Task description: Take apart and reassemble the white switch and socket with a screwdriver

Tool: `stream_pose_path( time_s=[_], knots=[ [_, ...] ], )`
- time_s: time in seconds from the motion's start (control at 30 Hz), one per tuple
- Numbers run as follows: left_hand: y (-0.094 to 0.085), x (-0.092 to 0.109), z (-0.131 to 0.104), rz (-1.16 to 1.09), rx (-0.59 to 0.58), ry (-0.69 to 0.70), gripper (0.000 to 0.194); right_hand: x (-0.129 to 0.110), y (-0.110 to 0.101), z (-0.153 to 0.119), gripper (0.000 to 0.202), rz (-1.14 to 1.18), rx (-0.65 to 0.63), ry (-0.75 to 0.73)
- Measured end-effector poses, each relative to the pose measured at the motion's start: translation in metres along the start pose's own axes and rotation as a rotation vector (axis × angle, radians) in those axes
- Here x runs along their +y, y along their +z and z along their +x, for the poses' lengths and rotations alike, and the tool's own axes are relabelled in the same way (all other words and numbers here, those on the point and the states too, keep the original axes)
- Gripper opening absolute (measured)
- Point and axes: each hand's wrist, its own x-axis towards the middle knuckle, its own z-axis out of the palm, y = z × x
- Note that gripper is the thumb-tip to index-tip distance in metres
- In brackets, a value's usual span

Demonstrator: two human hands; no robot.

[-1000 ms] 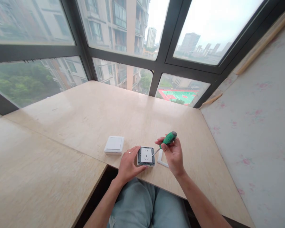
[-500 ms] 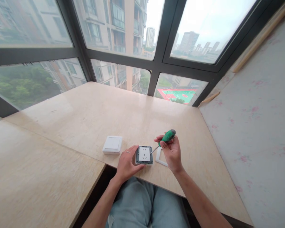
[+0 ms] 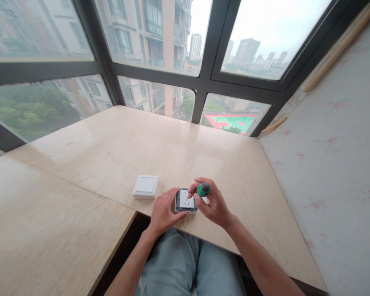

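Note:
A wall socket (image 3: 185, 200) with a white face and grey frame lies face up near the front edge of the counter. My left hand (image 3: 165, 211) grips it from the left, fingers along the far side and thumb at the near side. My right hand (image 3: 212, 202) is closed round the green and dark grey handle of a screwdriver (image 3: 203, 189), held steeply over the socket's right side. The screwdriver's tip is hidden behind the handle and fingers. Beneath my right hand, the white cover frame is almost wholly hidden.
A white wall switch (image 3: 145, 186) on its box sits left of the socket. The pale counter (image 3: 111, 152) has a cut-out front edge above my legs. Dark-framed windows (image 3: 203, 61) rise behind it, and a flower-papered wall (image 3: 333, 172) stands on the right.
My right hand has moved left and tipped the screwdriver from a slant to nearly upright over the socket, covering the cover frame. My left hand keeps its hold on the socket.

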Motion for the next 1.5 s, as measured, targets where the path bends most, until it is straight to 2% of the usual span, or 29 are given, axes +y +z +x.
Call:
stream_pose_path(
  time_s=[0.17, 0.33, 0.43, 0.53, 0.63, 0.7, 0.8, 0.9, 1.0, 1.03, 1.07, 1.13, 1.2, 1.3, 1.43, 1.5],
  knots=[
    [0.000, 0.000, 0.000, 0.005, -0.002, 0.002, 0.079, 0.004, 0.003, 0.002, 0.044, 0.032, 0.028, 0.034],
    [0.001, -0.001, -0.001, 0.008, -0.005, 0.007, 0.080, 0.004, 0.003, 0.010, 0.028, 0.149, 0.125, 0.173],
    [0.002, -0.001, -0.001, 0.014, -0.006, -0.006, 0.081, 0.000, 0.001, 0.014, 0.027, 0.203, 0.215, 0.227],
    [0.002, 0.000, -0.001, 0.011, -0.010, -0.010, 0.082, -0.006, -0.005, 0.016, 0.027, 0.069, 0.320, 0.244],
    [0.002, 0.000, -0.002, 0.002, -0.007, -0.006, 0.082, -0.017, -0.015, 0.019, 0.031, -0.182, 0.376, 0.232],
    [0.002, 0.000, -0.002, -0.001, 0.002, -0.004, 0.082, -0.026, -0.021, 0.022, 0.035, -0.407, 0.344, 0.188],
    [0.001, 0.000, -0.002, -0.002, 0.004, -0.001, 0.082, -0.043, -0.029, 0.030, 0.041, -0.748, 0.198, 0.157],
    [0.001, 0.001, -0.002, 0.002, 0.000, -0.001, 0.081, -0.061, -0.037, 0.041, 0.044, -0.964, 0.049, 0.272],
    [0.000, 0.002, -0.002, 0.003, 0.002, 0.002, 0.082, -0.075, -0.049, 0.052, 0.022, -0.921, -0.128, 0.414],
    [0.000, 0.002, -0.002, 0.002, 0.003, 0.003, 0.081, -0.078, -0.054, 0.055, 0.010, -0.869, -0.209, 0.421],
    [0.000, 0.002, -0.002, 0.001, 0.003, 0.004, 0.081, -0.081, -0.058, 0.057, 0.006, -0.825, -0.288, 0.398],
    [0.000, 0.002, -0.002, -0.003, 0.004, 0.004, 0.082, -0.084, -0.066, 0.060, 0.024, -0.777, -0.414, 0.302],
    [0.000, 0.002, -0.002, -0.004, 0.007, 0.005, 0.082, -0.085, -0.068, 0.062, 0.032, -0.769, -0.479, 0.197],
    [0.001, 0.001, -0.002, 0.002, 0.004, 0.000, 0.083, -0.080, -0.061, 0.063, 0.031, -0.842, -0.463, 0.135],
    [0.000, 0.002, -0.002, 0.005, -0.010, -0.002, 0.083, -0.068, -0.049, 0.066, 0.036, -1.144, -0.300, 0.204],
    [0.000, 0.003, -0.002, 0.003, -0.012, -0.002, 0.083, -0.064, -0.048, 0.069, 0.036, -1.216, -0.271, 0.200]
  ],
)
